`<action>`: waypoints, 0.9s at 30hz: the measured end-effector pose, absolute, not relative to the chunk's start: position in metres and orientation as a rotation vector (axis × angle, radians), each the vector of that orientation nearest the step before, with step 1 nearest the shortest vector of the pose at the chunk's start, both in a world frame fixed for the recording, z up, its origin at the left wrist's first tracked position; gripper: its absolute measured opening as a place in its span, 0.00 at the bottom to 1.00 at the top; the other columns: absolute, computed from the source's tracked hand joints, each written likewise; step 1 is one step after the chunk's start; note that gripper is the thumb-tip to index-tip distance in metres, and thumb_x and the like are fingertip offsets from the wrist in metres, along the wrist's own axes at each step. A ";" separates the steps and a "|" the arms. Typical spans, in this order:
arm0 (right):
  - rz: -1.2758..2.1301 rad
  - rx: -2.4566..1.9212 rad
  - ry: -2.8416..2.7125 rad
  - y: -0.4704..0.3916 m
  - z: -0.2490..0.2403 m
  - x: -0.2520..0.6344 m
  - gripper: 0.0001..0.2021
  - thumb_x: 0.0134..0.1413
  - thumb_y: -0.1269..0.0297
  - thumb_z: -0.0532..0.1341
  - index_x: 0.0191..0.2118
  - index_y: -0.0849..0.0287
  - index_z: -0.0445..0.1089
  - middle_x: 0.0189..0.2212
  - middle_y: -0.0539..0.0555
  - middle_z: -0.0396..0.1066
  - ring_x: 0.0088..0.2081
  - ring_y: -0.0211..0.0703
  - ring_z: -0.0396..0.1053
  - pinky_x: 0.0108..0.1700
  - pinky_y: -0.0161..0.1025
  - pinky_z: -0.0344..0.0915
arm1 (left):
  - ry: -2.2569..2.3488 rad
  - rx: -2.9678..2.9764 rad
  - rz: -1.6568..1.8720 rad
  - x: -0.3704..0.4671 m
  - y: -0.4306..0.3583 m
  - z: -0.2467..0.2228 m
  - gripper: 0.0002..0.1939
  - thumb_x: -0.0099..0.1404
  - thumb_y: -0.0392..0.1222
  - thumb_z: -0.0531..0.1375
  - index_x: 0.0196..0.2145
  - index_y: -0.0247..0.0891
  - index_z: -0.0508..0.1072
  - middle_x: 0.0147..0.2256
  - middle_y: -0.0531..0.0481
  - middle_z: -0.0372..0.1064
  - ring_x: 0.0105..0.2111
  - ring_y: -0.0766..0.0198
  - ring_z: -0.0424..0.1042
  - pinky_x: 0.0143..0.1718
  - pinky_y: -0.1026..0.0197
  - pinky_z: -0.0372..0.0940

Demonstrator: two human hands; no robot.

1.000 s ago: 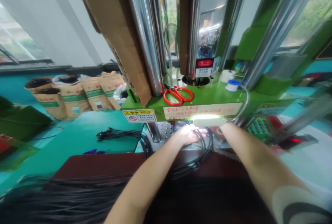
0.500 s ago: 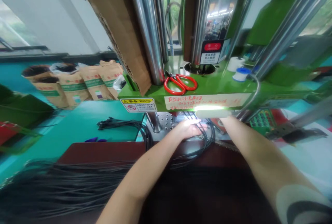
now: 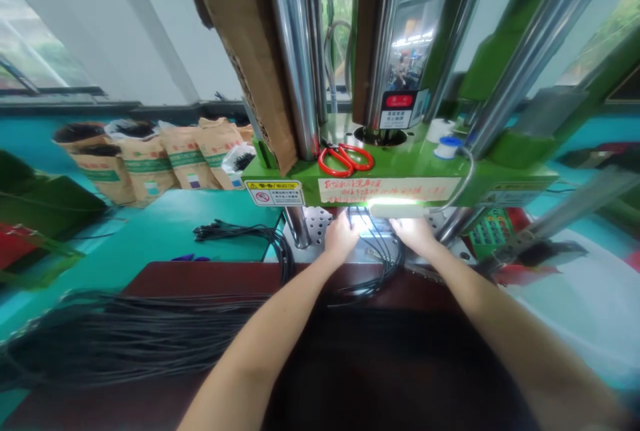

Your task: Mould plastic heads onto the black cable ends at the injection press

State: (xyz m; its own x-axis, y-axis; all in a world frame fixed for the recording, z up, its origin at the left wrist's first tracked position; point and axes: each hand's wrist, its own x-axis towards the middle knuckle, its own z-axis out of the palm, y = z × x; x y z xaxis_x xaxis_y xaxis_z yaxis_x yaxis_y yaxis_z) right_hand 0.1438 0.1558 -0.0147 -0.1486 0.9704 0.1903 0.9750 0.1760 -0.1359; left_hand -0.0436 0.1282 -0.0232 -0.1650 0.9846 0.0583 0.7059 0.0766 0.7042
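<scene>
Under the green machine head, my left hand is at the left side of the lit work area, its fingers partly hidden by the machine edge. My right hand is at the right side, below the bright lamp, fingertips pointing inward. Several black cables run between the two hands out of the work area and curve down over the front edge. Whether either hand grips a cable or the metal block cannot be made out.
Red-handled scissors and a blue-rimmed spool lie on the machine. A cable bundle rests on the green table, and a large one on the dark red surface. Paper sacks stand behind.
My left hand has moved left off the cables and forward to the machine edge. My right hand, formerly hidden behind the lamp, now shows lower and further left. The view has shifted slightly.
</scene>
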 end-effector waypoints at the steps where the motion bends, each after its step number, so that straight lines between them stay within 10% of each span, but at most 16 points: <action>1: -0.026 -1.899 -2.207 0.155 -0.015 0.143 0.16 0.57 0.61 0.51 0.38 0.63 0.74 0.34 0.61 0.74 0.38 0.50 0.70 0.40 0.41 0.63 | 1.990 1.811 0.761 -0.044 0.127 -0.023 0.22 0.57 0.36 0.53 0.51 0.36 0.61 0.33 0.43 0.71 0.39 0.55 0.70 0.43 0.55 0.62; 27: -0.159 -1.818 -2.376 0.151 0.000 0.124 0.16 0.54 0.68 0.51 0.47 0.63 0.68 0.47 0.63 0.68 0.46 0.51 0.66 0.47 0.42 0.60 | 2.087 2.142 0.447 -0.016 0.130 0.004 0.13 0.59 0.39 0.52 0.39 0.31 0.71 0.37 0.40 0.71 0.41 0.56 0.70 0.41 0.59 0.64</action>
